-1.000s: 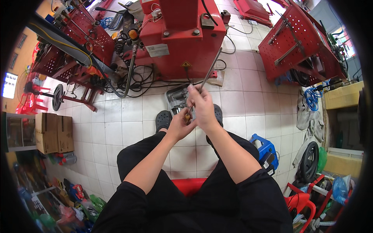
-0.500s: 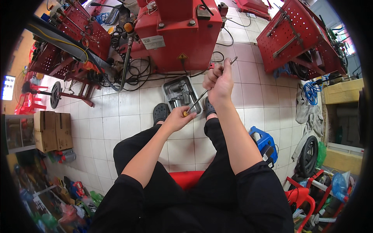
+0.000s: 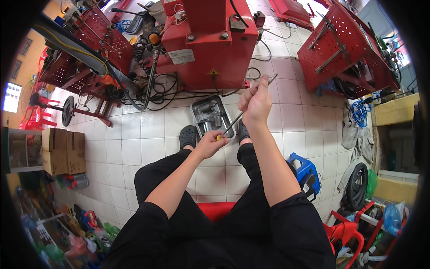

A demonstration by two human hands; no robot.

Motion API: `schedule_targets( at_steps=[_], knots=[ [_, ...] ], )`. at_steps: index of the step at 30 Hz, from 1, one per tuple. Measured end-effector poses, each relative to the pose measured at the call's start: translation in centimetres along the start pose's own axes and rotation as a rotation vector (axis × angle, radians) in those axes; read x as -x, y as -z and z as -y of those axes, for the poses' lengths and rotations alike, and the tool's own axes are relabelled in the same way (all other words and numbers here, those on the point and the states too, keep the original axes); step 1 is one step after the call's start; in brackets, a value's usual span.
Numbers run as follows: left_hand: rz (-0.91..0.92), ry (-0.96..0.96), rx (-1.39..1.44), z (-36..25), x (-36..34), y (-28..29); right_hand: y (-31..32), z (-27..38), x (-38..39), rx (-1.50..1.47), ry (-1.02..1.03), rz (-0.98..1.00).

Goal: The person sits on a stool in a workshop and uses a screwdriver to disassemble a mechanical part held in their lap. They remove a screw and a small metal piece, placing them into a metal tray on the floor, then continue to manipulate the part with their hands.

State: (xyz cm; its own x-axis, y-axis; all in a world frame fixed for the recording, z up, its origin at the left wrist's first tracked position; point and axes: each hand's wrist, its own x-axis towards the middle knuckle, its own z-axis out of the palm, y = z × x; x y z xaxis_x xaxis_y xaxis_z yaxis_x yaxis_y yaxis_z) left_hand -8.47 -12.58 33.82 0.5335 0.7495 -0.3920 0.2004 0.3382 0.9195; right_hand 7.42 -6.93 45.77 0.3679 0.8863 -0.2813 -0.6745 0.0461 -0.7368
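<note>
A long screwdriver (image 3: 233, 124) with a thin metal shaft and a yellow end slants up to the right between my hands. My left hand (image 3: 209, 145) is closed round the yellow end, most of which the fingers hide. Higher up, my right hand (image 3: 256, 106) is wrapped round the far part of the shaft, and the metal tip sticks out past its thumb. Below them on the floor, between my shoes, lies a grey tray (image 3: 193, 106) holding several grey metal parts (image 3: 209, 114). My left hand overlaps the tray's near edge.
A red machine (image 3: 206, 67) stands ahead, with black cables and hoses at its base. Red perforated racks (image 3: 329, 49) flank it. A blue case (image 3: 305, 172) sits by my right leg; cardboard boxes (image 3: 56, 152) stand left. A black tyre (image 3: 356, 186) lies right.
The whole view has shifted slightly, so everything sits a little lower and farther right. Both hands keep their hold on the screwdriver, with little visible motion over the tray.
</note>
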Motion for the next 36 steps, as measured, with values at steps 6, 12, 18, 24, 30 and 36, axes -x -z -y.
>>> schedule_targets(
  at_steps=[6, 12, 18, 24, 30, 36],
  knots=[
    [-0.154, -0.203, -0.097, 1.1, -0.1, -0.9, -0.1, -0.1, 0.2, 0.017, 0.008, 0.026],
    [-0.027, -0.013, -0.083, -1.7, 0.7, -1.1, 0.2, 0.0, 0.1, 0.034, -0.048, 0.124],
    [0.372, 0.218, 0.291, -0.9, 0.6, 0.7, -0.7, 0.2, 0.5, 0.061, -0.173, 0.220],
    [0.194, -0.262, 0.092, -0.2, -0.4, -0.5, 0.0, 1.5, -0.3, 0.035, -0.052, 0.150],
    [-0.187, -0.354, -0.425, 0.5, 0.3, -1.6, 0.7, 1.7, -0.8, 0.030, 0.135, 0.085],
    [-0.298, -0.047, -0.381, -1.2, 0.4, -1.0, -0.5, 0.9, 0.6, -0.029, 0.017, 0.156]
  ],
)
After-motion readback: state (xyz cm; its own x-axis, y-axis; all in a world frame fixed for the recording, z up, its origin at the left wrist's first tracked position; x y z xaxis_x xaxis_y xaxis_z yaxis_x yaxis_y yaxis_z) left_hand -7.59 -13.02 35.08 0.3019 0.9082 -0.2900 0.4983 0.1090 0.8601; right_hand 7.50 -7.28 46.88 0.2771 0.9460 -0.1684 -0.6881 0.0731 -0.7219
